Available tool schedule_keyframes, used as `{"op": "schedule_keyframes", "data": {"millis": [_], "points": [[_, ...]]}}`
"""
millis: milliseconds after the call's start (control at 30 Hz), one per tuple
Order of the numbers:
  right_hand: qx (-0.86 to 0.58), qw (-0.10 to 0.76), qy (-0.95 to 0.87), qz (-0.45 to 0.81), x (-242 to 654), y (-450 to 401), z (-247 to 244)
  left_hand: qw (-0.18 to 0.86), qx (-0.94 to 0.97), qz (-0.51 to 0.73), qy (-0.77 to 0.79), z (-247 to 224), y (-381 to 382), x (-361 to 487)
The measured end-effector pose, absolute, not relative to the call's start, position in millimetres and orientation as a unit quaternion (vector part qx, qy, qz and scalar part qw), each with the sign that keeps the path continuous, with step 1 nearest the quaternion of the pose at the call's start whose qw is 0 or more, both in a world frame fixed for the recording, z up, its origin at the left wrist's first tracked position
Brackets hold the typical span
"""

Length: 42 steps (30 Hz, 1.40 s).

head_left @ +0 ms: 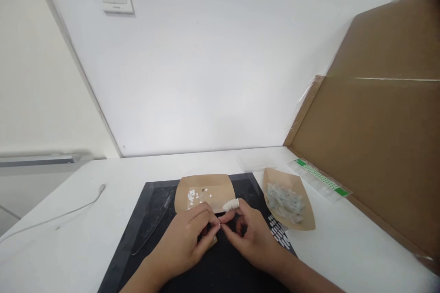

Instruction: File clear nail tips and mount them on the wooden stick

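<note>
My left hand [187, 236] is closed in a pinch above the black mat [220, 274]. Its fingertips meet those of my right hand [256, 236], which is pinched too. Whatever lies between them is too small to name; only a pale speck shows. A white finger cover [231, 204] sits on one finger of my right hand. Just beyond my hands, a brown paper tray [206, 182] holds small white pieces [191, 195] and is partly hidden by my fingers. Below my left fingers peeks the edge of a small tan piece [213, 241].
To the right, a second paper tray [307, 219] holds a heap of translucent strips [285, 202]. White pieces [279, 231] lie in rows on the mat's right edge. Clear packaging with a green label [323, 177] rests by the cardboard [378, 146]. A cable [68, 213] runs across the left side.
</note>
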State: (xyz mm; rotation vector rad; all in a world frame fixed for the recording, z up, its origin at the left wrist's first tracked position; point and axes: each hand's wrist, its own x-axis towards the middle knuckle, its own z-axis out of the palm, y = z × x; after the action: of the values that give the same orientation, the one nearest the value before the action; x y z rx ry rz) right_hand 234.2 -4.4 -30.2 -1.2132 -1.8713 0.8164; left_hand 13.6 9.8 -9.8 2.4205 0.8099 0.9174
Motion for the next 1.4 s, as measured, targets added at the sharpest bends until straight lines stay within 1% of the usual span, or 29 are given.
{"op": "schedule_keyframes", "data": {"millis": [200,433,567,1033,1200,1400], "points": [[-0.466,0.377,-0.725,0.339,232.4,-5.7,-29.7,0.203,0.882,0.299,0.301,-4.8,6.1,13.7],[-0.451,0.363,-0.755,0.307,232.0,-7.6,-26.9,0.24,0.868,0.281,0.33,-8.0,6.8,13.0],[-0.441,0.341,-0.788,0.262,233.3,-5.5,-28.5,0.275,0.844,0.298,0.35,-6.1,6.4,15.0],[-0.341,0.306,-0.868,0.194,238.1,-4.9,-31.4,0.344,0.8,0.341,0.354,-2.1,0.2,20.3],[-0.343,0.33,-0.864,0.161,237.9,-9.5,-30.2,0.377,0.788,0.342,0.346,-1.8,0.2,20.6],[-0.356,0.388,-0.833,0.171,231.2,-9.3,-34.6,0.33,0.803,0.383,0.318,-1.7,2.0,20.2]]}}
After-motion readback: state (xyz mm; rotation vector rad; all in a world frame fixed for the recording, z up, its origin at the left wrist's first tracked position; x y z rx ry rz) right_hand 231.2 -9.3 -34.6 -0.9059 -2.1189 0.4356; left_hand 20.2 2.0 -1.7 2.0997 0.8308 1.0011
